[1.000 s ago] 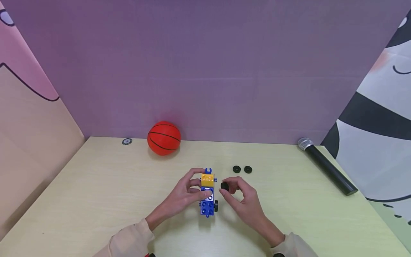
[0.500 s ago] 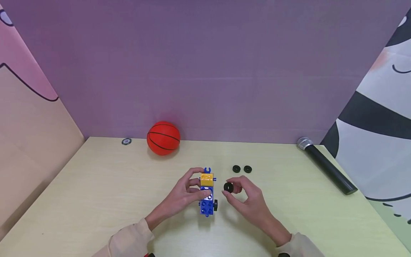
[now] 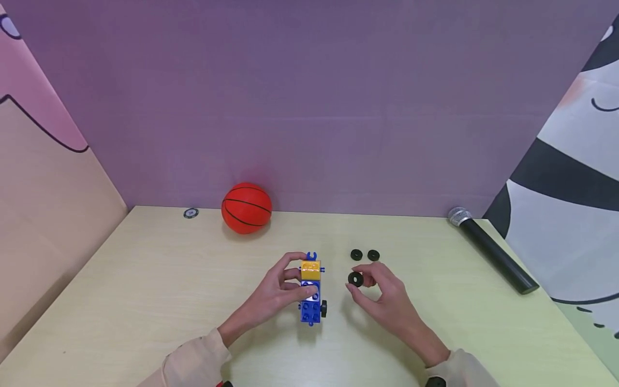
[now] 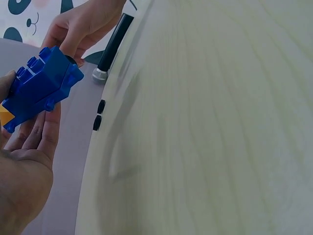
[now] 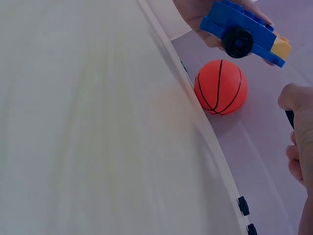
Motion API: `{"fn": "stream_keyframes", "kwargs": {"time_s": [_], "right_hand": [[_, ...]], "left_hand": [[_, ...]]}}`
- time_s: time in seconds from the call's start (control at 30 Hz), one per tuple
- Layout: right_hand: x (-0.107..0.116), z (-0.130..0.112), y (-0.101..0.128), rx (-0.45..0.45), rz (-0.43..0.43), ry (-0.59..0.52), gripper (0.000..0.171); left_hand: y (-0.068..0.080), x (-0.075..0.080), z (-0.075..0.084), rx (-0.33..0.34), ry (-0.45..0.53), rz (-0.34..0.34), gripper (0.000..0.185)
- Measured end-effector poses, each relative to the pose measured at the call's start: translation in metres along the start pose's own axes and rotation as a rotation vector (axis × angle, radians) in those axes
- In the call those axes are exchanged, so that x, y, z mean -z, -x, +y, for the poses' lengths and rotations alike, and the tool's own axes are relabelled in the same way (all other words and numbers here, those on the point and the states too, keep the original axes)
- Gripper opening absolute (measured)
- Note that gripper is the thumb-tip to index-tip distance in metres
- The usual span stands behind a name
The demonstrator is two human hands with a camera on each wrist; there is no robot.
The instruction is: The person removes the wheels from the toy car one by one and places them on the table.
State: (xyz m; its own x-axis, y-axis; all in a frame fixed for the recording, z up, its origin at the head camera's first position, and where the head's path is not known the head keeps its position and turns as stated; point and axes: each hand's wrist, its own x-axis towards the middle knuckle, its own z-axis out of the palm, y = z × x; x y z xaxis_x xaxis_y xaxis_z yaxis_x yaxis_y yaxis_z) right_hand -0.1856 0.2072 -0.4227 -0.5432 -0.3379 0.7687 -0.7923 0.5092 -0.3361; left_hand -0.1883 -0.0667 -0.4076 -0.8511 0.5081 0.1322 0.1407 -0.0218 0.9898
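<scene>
My left hand point(image 3: 282, 293) grips a toy car point(image 3: 310, 309) of blue bricks with a yellow block at its far end, thumb on top. One black wheel point(image 5: 237, 42) sits on the car's near right side; a bare axle peg sticks out beside the yellow block. To the right of the car, my right hand point(image 3: 384, 295) pinches a loose black wheel point(image 3: 355, 279) between thumb and fingertips, its round face and centre hole turned to the head camera. In the right wrist view this wheel is mostly hidden behind the thumb.
Two more black wheels point(image 3: 365, 255) lie on the table just beyond my right hand. A red toy basketball point(image 3: 246, 208) and a small round chip point(image 3: 191, 213) are at the back left. A black microphone point(image 3: 493, 251) lies along the right edge. A purple panel point(image 3: 309, 107) rises behind.
My right hand has drawn back to the right, away from the car, and turned the pinched wheel so its face shows. The left hand and car have hardly moved.
</scene>
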Motion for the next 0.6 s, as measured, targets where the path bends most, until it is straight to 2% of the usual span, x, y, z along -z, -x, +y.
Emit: {"fn": "stream_keyframes", "kwargs": {"time_s": [0.4, 0.53, 0.6], "right_hand": [[0.012, 0.022, 0.005, -0.001, 0.045, 0.040, 0.040], [0.017, 0.030, 0.007, -0.018, 0.042, 0.048, 0.026], [0.019, 0.033, 0.008, -0.016, 0.045, 0.067, 0.026]], "left_hand": [[0.001, 0.001, -0.001, -0.013, 0.027, 0.001, 0.059], [0.002, 0.002, -0.001, -0.013, 0.033, 0.001, 0.059], [0.002, 0.002, -0.001, -0.012, 0.034, 0.001, 0.059]]}}
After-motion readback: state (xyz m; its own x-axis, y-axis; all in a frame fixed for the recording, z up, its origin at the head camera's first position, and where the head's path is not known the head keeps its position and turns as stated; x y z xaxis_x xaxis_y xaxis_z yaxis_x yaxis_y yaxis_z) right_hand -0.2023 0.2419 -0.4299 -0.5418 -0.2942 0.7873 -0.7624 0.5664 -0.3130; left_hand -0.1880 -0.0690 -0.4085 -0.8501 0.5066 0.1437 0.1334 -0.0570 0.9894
